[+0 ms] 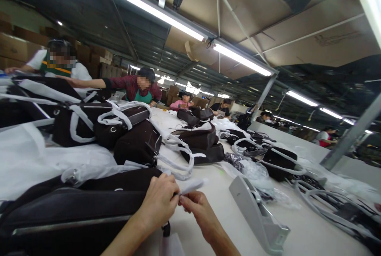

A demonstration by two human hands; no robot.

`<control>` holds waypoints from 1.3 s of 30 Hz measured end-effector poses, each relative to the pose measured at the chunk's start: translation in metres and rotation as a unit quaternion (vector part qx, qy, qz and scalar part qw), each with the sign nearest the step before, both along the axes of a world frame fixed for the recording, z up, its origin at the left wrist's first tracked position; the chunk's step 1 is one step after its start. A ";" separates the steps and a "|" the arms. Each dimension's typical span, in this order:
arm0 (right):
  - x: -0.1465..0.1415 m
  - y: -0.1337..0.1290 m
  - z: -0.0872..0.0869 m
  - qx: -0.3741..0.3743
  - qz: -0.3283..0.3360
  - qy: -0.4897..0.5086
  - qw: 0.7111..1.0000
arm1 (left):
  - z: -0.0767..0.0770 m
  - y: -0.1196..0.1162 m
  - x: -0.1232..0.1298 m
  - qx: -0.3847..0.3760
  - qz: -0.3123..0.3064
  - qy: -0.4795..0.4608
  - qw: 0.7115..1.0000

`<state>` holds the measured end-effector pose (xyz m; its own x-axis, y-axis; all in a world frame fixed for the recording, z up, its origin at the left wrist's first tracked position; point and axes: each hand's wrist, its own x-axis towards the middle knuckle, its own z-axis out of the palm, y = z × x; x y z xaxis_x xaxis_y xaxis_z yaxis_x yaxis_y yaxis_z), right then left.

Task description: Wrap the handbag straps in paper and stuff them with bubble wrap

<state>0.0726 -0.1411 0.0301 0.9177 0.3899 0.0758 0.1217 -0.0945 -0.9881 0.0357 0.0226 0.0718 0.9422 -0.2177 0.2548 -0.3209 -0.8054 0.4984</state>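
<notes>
A large black bag (pixel 74 212) with a silver zip lies at the lower left, nearest to me. Past its right end, my left hand (pixel 162 196) is closed around the base of a white wrapped piece (pixel 193 185), which sticks out to the right. My right hand (pixel 193 204) pinches at the same spot, its fingertips almost touching the left ones. What lies between the right fingertips is too small to make out. A black strap end (pixel 166 229) hangs just below my hands.
A grey metal and plastic device (pixel 257 216) stands on the white table (pixel 214 204) to the right. Black bags (pixel 137 143) with white-wrapped handles lie beyond my hands. More bags and clear plastic (pixel 253 170) lie at right. Several people work across the table.
</notes>
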 end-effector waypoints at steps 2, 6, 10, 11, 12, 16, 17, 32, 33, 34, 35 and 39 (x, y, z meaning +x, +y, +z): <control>0.000 0.001 -0.001 0.010 0.000 -0.001 1.000 | 0.000 0.001 0.001 -0.002 -0.010 -0.002 1.000; -0.002 0.003 -0.003 0.023 0.006 -0.004 1.000 | 0.001 0.005 0.002 -0.005 -0.024 -0.003 1.000; -0.004 0.003 -0.006 0.032 0.006 -0.019 0.999 | 0.001 0.007 0.003 -0.005 -0.041 -0.001 0.999; -0.004 0.004 -0.007 0.033 0.004 -0.024 0.999 | 0.001 0.008 0.003 -0.005 -0.046 -0.001 0.999; -0.004 0.004 -0.009 0.035 0.002 -0.028 0.999 | 0.001 0.008 0.003 -0.005 -0.048 -0.001 0.999; -0.007 0.007 -0.019 0.040 -0.016 -0.056 0.998 | -0.001 0.006 0.003 -0.009 -0.033 -0.001 0.999; -0.007 0.007 -0.023 0.041 -0.021 -0.068 0.997 | -0.001 0.005 0.003 -0.011 -0.025 -0.001 1.000; -0.004 0.003 -0.053 0.059 -0.079 -0.079 0.992 | 0.003 0.002 0.002 -0.033 -0.019 0.026 0.999; -0.005 0.004 -0.054 0.059 -0.089 -0.088 0.990 | 0.003 0.001 0.002 -0.035 -0.017 0.025 0.999; -0.006 0.007 -0.054 0.057 -0.102 -0.101 0.988 | 0.003 0.001 0.002 -0.035 -0.015 0.023 0.999; -0.008 0.009 -0.053 0.053 -0.114 -0.118 0.985 | 0.003 0.001 0.002 -0.034 -0.014 0.021 0.999; -0.012 0.017 -0.047 0.026 -0.130 -0.176 0.975 | 0.003 0.002 0.002 -0.016 -0.018 0.015 1.000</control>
<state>0.0601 -0.1244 -0.0165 0.8987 0.1349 0.4174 0.4329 -0.1188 -0.8936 0.0376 0.0251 0.0750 0.9410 -0.2447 0.2337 -0.3345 -0.7767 0.5337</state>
